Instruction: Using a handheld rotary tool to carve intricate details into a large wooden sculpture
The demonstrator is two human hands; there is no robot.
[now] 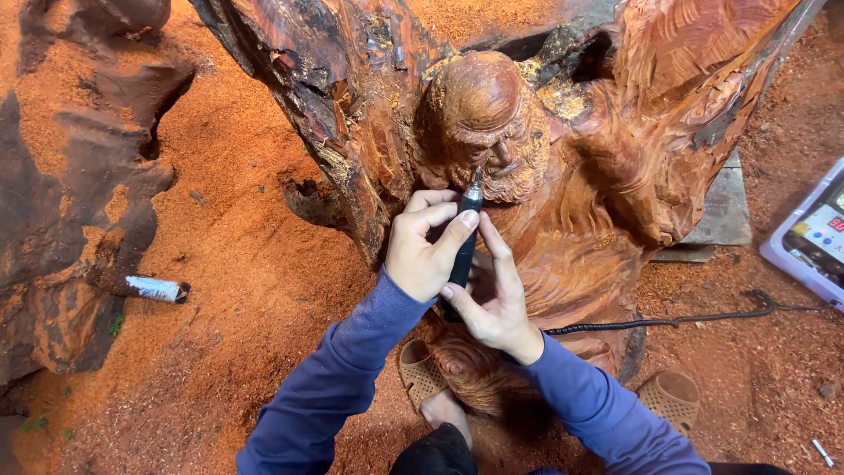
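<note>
A large reddish wood carving (607, 167) of a bearded figure stands before me, its bald head (479, 97) at the centre top. A slim black rotary tool (466, 242) has its tip against the carved beard. My left hand (426, 246) grips the tool's upper shaft, thumb near the tip. Lower down, my right hand (497, 303) wraps the same tool from below. A coiled black cable (668, 321) runs right from the tool. Both arms wear blue sleeves.
Orange sawdust (237, 255) covers the ground. Another rough wood piece (70, 193) stands at left, with a white-wrapped tool handle (156, 288) beside it. A pale device with a screen (813, 237) sits at the right edge. My tan perforated sandals (673, 396) show below.
</note>
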